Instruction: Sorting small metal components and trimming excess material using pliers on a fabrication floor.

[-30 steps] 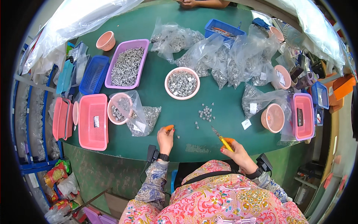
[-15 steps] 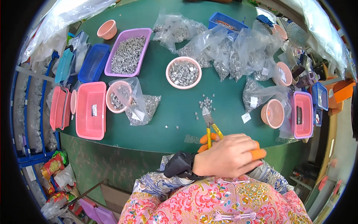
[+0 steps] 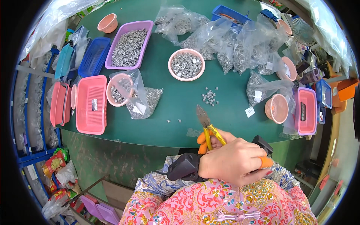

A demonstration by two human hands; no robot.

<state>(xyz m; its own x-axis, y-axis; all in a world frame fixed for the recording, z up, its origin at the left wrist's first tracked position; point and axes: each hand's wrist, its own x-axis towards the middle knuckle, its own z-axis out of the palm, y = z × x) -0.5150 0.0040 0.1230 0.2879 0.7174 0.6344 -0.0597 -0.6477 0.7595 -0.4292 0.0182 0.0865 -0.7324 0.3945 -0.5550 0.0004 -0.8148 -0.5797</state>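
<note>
My right hand (image 3: 222, 137), mostly hidden behind the left, grips yellow-handled cutting pliers (image 3: 204, 117). Their handles are spread a little, and the metal jaws point away from me over the table's near edge. Orange finger covers show on this hand's fingers. Across it lies my left hand (image 3: 237, 162), palm down, fingers bent, with an orange cover on one finger. What its fingertips close on, near the right wrist, is hidden. Just beyond the jaws, apart from them, is a loose cluster of small silvery metal pieces (image 3: 210, 98). Two stray metal pieces (image 3: 174, 120) lie further left.
Beyond the cluster stands a pink bowl (image 3: 170, 71) of metal parts. At left are a purple tray (image 3: 149, 33) of parts and a pink basket (image 3: 101, 123). Clear bags (image 3: 240, 56) of parts fill the far right, near a small pink bowl (image 3: 276, 108).
The pliers have drawn back from the metal pieces toward me, and the pieces sit closer together. My left hand has shifted lower, uncovering a black device at the right wrist.
</note>
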